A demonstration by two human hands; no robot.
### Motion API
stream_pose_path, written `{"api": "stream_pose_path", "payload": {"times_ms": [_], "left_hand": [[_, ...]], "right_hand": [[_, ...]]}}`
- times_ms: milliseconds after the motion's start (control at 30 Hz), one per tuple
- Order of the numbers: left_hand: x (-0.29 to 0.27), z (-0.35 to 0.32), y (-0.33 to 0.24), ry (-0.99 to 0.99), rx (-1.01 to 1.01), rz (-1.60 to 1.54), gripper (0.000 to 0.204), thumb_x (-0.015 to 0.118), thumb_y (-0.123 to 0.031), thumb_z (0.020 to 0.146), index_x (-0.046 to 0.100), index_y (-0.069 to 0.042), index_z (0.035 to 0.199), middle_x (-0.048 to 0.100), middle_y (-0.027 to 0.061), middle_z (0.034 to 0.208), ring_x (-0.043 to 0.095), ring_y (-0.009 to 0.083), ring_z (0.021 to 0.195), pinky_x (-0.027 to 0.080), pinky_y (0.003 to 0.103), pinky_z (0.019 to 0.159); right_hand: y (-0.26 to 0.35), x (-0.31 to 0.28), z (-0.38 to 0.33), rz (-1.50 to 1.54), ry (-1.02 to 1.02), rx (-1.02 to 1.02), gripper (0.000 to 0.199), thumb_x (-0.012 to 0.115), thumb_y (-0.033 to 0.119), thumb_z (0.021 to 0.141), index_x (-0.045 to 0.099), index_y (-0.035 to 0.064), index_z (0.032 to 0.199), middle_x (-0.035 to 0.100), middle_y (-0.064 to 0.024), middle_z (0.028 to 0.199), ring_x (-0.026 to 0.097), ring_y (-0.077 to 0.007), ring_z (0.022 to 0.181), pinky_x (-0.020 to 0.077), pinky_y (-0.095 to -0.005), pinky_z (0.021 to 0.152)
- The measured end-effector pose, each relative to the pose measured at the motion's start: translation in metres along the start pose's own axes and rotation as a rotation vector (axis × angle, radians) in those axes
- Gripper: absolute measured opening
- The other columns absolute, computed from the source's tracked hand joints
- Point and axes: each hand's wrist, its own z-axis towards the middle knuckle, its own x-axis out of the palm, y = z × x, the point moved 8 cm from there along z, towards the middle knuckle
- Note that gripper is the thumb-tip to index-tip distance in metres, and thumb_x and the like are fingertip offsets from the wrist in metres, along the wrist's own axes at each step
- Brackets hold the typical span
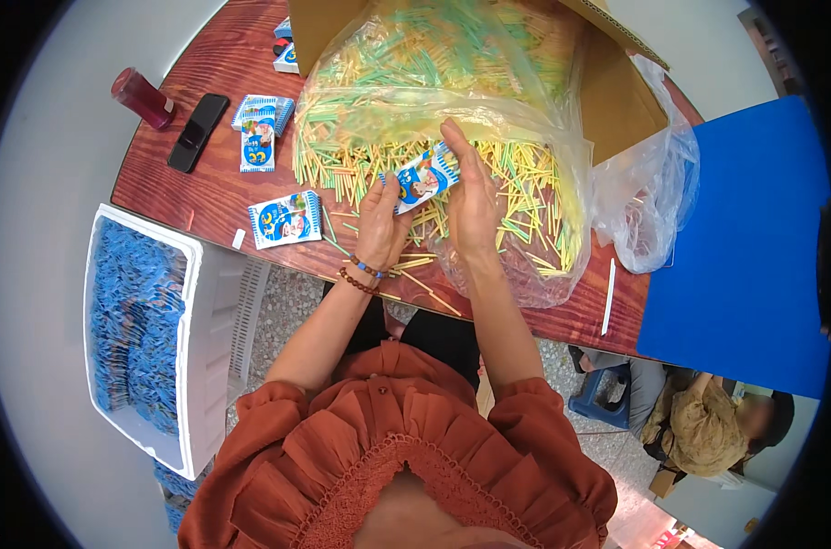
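Note:
A small blue-and-white packet (424,181) with a cartoon figure is held between my two hands over a heap of thin yellow, green and pinkish sticks (530,197). My left hand (379,220) grips its lower left end, thumb on the near face. Against the packet's right end, my right hand (475,201) is cupped, fingers pointing away from me; its fingers are partly hidden. The sticks spill out of a clear plastic bag (443,105) on the table. On the left lie a flat packet (285,220) and a small stack of similar packets (258,146).
A cardboard box (621,105) stands behind the bag on the wooden table (196,197). Phone (198,134) and red jar (143,98) sit far left. A white foam box (196,339) full of blue packets stands left. At right are crumpled plastic (644,210), a blue board (735,238) and a seated person (708,425).

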Motion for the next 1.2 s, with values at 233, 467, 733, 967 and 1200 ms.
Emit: {"api": "stream_pose_path", "payload": {"times_ms": [233,467,733,967,1200], "left_hand": [[0.010,0.002,-0.020,0.071,-0.036,-0.007,0.024,0.052,-0.016,0.097,0.055,-0.004,0.118,0.063,0.0090,0.113,0.062,0.0211,0.103,0.052,0.042,0.088],[0.022,0.003,-0.036,0.194,-0.109,-0.067,0.033,0.057,-0.007,0.092,0.052,-0.005,0.124,0.062,0.0088,0.116,0.060,0.0220,0.109,0.049,0.047,0.093],[0.013,0.000,-0.040,0.088,-0.062,-0.193,0.032,0.060,-0.020,0.093,0.053,-0.007,0.121,0.061,0.0072,0.116,0.059,0.0214,0.107,0.049,0.043,0.092],[0.010,0.007,-0.031,0.065,-0.092,-0.339,0.035,0.056,-0.029,0.095,0.051,-0.009,0.123,0.061,0.0067,0.117,0.057,0.0210,0.110,0.048,0.042,0.090],[0.011,0.009,-0.029,0.059,-0.115,-0.395,0.038,0.048,-0.037,0.098,0.052,-0.009,0.123,0.061,0.0065,0.118,0.057,0.0211,0.109,0.045,0.042,0.092]], "right_hand": [[0.013,0.017,0.011,-0.404,0.328,0.008,0.049,0.038,0.035,0.100,0.049,0.0002,0.133,0.040,-0.0153,0.145,0.033,-0.0250,0.137,0.0224,-0.0361,0.113],[0.025,0.041,0.011,-0.268,0.385,0.074,0.048,0.043,0.034,0.099,0.047,0.0015,0.135,0.055,-0.0121,0.130,0.049,-0.0178,0.120,0.0329,-0.0298,0.105],[0.025,0.038,0.018,-0.245,0.292,0.013,0.032,0.053,0.022,0.097,0.061,0.0002,0.119,0.065,-0.0042,0.106,0.056,-0.0086,0.096,0.0435,-0.0226,0.085],[0.008,0.039,0.020,-0.267,0.298,0.097,0.031,0.052,0.023,0.098,0.061,0.0012,0.118,0.064,-0.0023,0.103,0.054,-0.0073,0.086,0.0430,-0.0218,0.077],[0.020,0.044,0.019,-0.498,0.342,-0.038,0.039,0.046,0.026,0.100,0.052,0.0020,0.131,0.061,-0.0088,0.116,0.054,-0.0162,0.109,0.0405,-0.0289,0.094]]}}
